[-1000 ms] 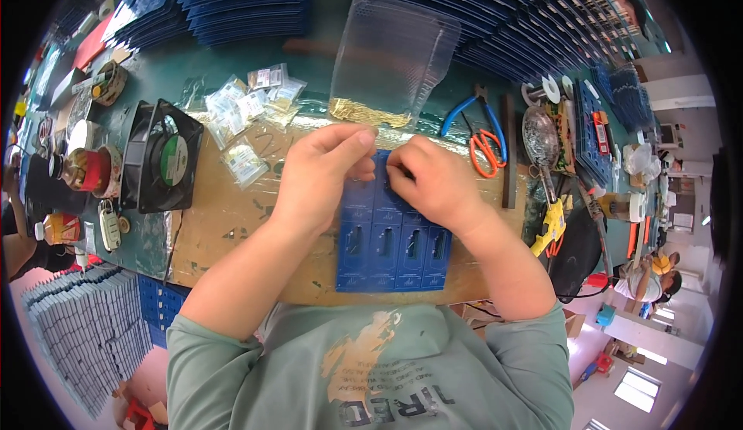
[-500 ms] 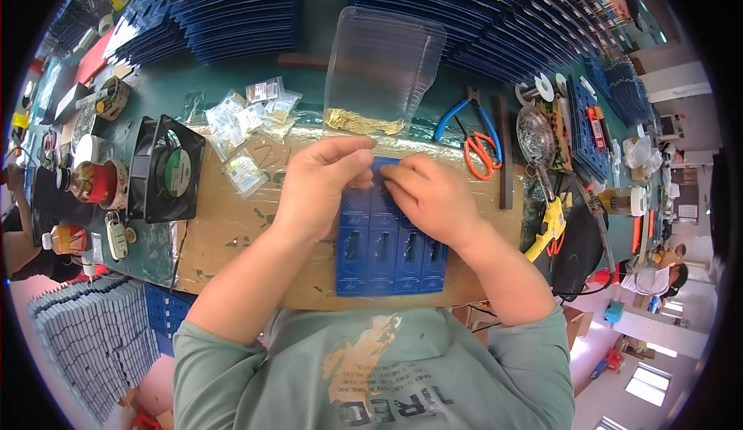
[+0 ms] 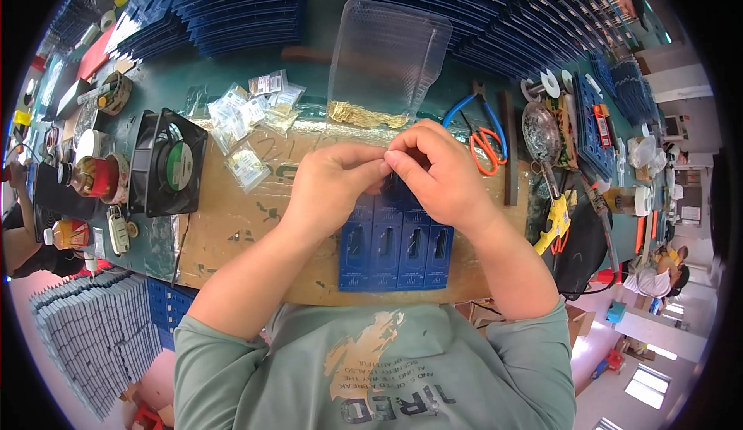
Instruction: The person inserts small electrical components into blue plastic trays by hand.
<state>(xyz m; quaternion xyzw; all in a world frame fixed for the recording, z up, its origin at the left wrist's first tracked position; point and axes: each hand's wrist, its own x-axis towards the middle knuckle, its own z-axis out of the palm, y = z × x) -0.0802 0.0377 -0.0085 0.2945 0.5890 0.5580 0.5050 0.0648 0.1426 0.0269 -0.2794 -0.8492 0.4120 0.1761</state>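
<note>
A blue circuit board panel [image 3: 396,253] with a row of slots lies on the brown work mat in front of me. Over its far end, my left hand [image 3: 334,181] and my right hand [image 3: 435,173] meet at the fingertips. Both are pinched closed; whatever is between the fingers is too small or hidden to name. Just beyond them stands a clear plastic tray [image 3: 387,51] with a heap of small gold-coloured metal pieces [image 3: 365,115] along its near side. The hands cover the panel's far part.
Small clear bags [image 3: 248,165] lie left of the tray, near a black fan [image 3: 166,164]. To the right are blue-handled cutters [image 3: 495,116], orange-handled pliers [image 3: 486,151], a dark bar [image 3: 511,147] and a yellow-handled tool [image 3: 552,225]. Stacked blue boards [image 3: 240,12] line the back.
My right hand has lifted off the panel and come up to my left hand, so their fingertips now touch. The left hand has shifted slightly right and down.
</note>
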